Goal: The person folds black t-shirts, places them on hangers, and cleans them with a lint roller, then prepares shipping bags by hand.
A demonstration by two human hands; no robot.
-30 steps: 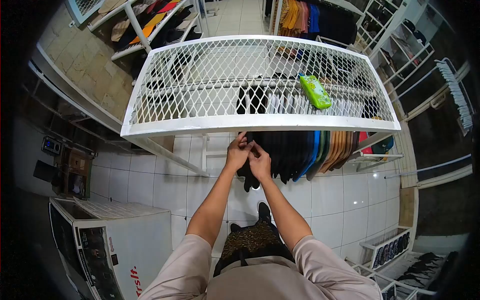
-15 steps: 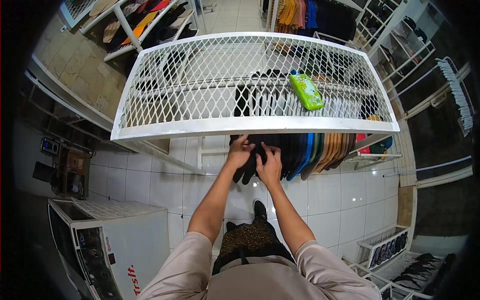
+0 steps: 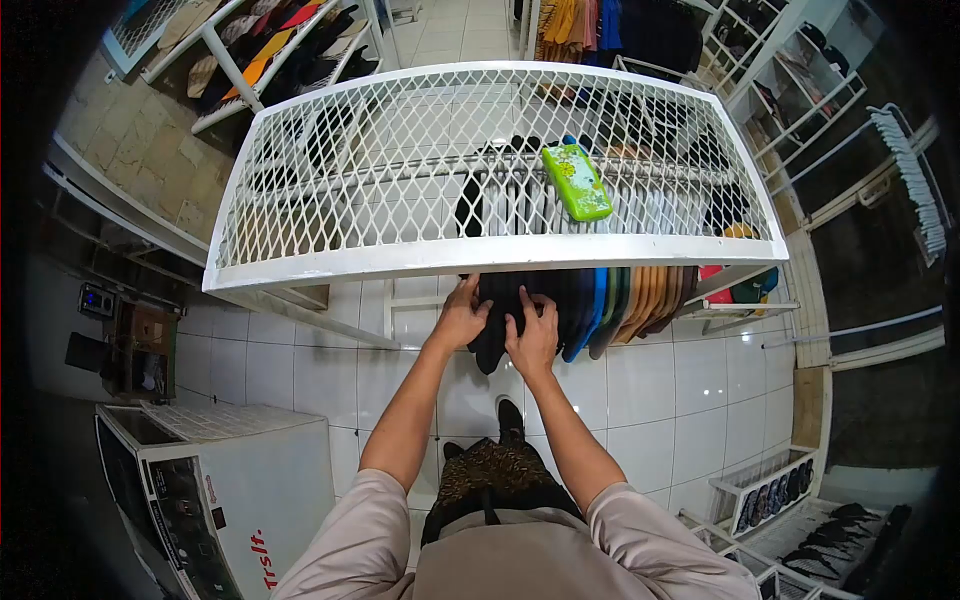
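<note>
By one white mesh rack (image 3: 480, 258), one oblong green pack (image 3: 577, 184) atop, left hand (image 3: 461, 320) at black garments (image 3: 492, 335), grip unclear, right hand (image 3: 533, 337) spread on them.

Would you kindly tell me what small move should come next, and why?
Perhaps smooth the black cloth downward: the left hand and right hand are at either side of it, and its lower end hangs free below them.
</note>
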